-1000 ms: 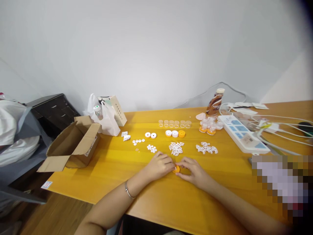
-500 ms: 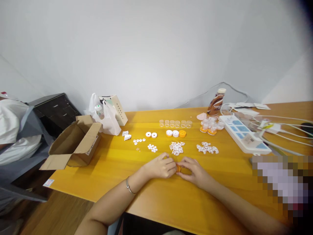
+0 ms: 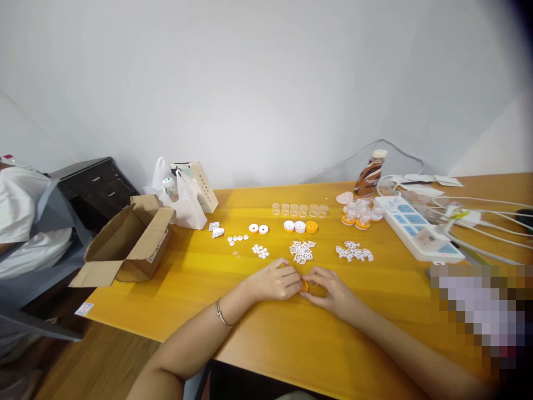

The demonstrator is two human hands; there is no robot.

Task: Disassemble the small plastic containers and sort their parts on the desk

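Note:
Low over the table's front middle, my left hand (image 3: pixel 280 282) and my right hand (image 3: pixel 331 290) meet around a small round orange cap-like piece (image 3: pixel 305 286). The left fingers are curled against its left side and hide much of it. From the right, my thumb and fingers pinch it. Just beyond lie a heap of white openwork plastic pieces (image 3: pixel 302 251) and a second such heap (image 3: pixel 354 251). Small white discs (image 3: pixel 260 251) sit to the left. Behind them is a short row of white and orange round caps (image 3: pixel 300 226), then a row of clear small cups (image 3: pixel 298 210).
An open cardboard box (image 3: pixel 125 239) and a white plastic bag (image 3: pixel 185 203) stand on the left. At the right are clear-and-orange assembled pieces (image 3: pixel 360 213), a brown bottle (image 3: pixel 370 175) and a power strip (image 3: pixel 416 230) with cables. Two white rings (image 3: pixel 259 229) lie mid-table.
The view has shifted very slightly. Both hands stay together around the orange piece, with almost no visible movement of the fingers.

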